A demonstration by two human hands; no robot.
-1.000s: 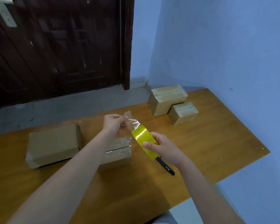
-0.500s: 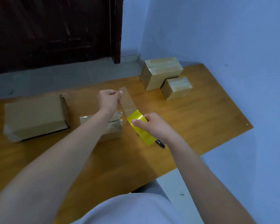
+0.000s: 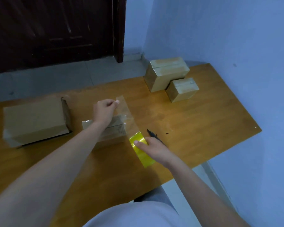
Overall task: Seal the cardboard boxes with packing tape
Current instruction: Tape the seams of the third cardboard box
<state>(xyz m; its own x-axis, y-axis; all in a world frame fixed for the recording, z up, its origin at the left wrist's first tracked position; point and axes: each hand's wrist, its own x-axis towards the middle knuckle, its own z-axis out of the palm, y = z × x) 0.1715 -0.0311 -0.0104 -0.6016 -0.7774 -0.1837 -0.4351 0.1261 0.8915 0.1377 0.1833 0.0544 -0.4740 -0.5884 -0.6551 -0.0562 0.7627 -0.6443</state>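
Two hands were up over the table [image 3: 203, 122], a strip of clear tape [image 3: 127, 117] stretched between them. The left hand [image 3: 104, 110] pinched the free end of the strip between thumb and fingertips, fingers curled in, above the far side of the small box [image 3: 110, 131]. The right hand [image 3: 154, 149] held the yellow roll [image 3: 140, 149], thumb pressed flat on the roll's face and the other fingers wrapped behind it, not clearly visible. The roll sat just right of the small box, near its front corner. The strip ran from the roll up and back across the box's right end; whether it touched the box, cannot tell. A black pen [image 3: 155, 136] lay on the table just beyond the right hand. A big box [image 3: 34, 118] stood left of the small one, apart from it. Two taped boxes [image 3: 170, 77] sat touching each other at the far right corner, by the wall. A dark door [image 3: 56, 30] stood behind the table.
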